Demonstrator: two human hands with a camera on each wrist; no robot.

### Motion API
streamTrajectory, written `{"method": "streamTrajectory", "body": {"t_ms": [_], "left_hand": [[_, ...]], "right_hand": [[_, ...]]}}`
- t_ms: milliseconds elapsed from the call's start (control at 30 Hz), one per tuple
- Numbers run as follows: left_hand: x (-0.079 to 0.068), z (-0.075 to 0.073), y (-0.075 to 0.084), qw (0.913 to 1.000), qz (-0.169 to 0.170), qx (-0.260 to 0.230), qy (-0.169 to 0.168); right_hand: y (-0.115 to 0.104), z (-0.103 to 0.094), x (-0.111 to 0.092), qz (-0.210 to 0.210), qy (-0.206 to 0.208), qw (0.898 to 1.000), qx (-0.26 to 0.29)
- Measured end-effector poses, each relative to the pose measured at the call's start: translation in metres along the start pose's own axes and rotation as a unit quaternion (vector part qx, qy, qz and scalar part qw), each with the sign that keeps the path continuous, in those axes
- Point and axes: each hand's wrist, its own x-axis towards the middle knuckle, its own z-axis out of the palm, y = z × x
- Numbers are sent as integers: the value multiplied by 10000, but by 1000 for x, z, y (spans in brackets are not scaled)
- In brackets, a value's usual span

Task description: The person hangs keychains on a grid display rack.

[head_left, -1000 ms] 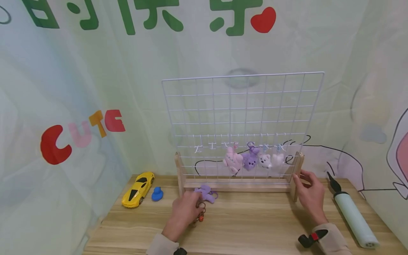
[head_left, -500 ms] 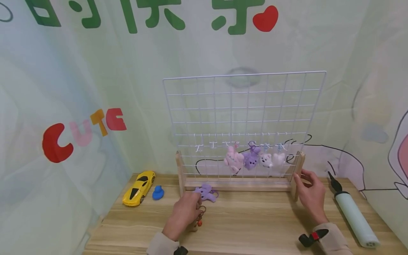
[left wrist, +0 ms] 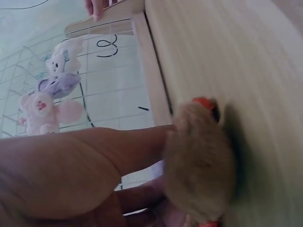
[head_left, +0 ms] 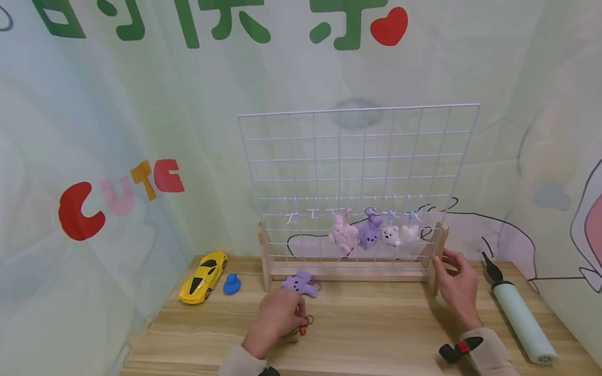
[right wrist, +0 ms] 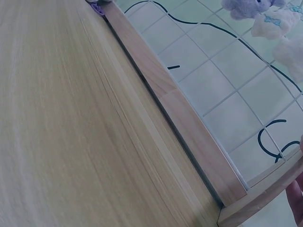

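Note:
My left hand (head_left: 280,314) pinches a fuzzy brown plush keychain (left wrist: 199,163) with orange-red bits, just above or on the tabletop; which one I cannot tell. Its metal ring (head_left: 309,319) sticks out to the right of the fingers, and the hand hides most of the plush in the head view. Right behind that hand a purple plush keychain (head_left: 300,283) lies on the table. My right hand (head_left: 457,286) grips the right wooden upright (head_left: 439,248) of a white wire grid rack (head_left: 362,156), thumb in front. Several plush charms, including a pink one (head_left: 343,235), hang from its hooks.
A yellow toy car (head_left: 204,278) and a small blue duck-like toy (head_left: 232,284) stand on the wooden table (head_left: 367,324) at the left. At the right lies a pale green hand pump (head_left: 524,321) with a black nozzle. A printed cloth backdrop (head_left: 211,104) hangs behind the rack.
My left hand has shifted a little to the right and nearer the front, carrying the brown plush keychain away from the purple one. The right hand has stayed on the upright.

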Motion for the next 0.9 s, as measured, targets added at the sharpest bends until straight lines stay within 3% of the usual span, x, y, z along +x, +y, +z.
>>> {"method": "streamTrajectory", "body": {"t_ms": [133,200,367,467,533,600,700,767,900], "left_hand": [[9,29,-12,9987,-273,361,217],[8,27,-5,9994,-277,124,182],[2,14,16,9932,264,-1129,-76],[5,29,9,9904,690,-1170,245],[10,47,-1,9891,810,-1111,530],[10,43,2,9870,764,-1307,542],[7,23,16,9811,494,-1826,412],[3,1,28,9759,362,-2123,340],[8,-7,31,9775,219,-1987,673]], "right_hand": [[0,1,0,-21,10,10000,6],[0,2,1,-7,15,10000,12],[0,1,0,-10,47,10000,38],[0,1,0,-26,66,9999,75],[1,1,0,-20,54,9999,83],[1,1,0,-12,32,9999,104],[0,0,0,22,-27,10000,83],[0,-1,-1,46,-46,10000,69],[-2,-2,-2,146,-109,9998,-46]]}}
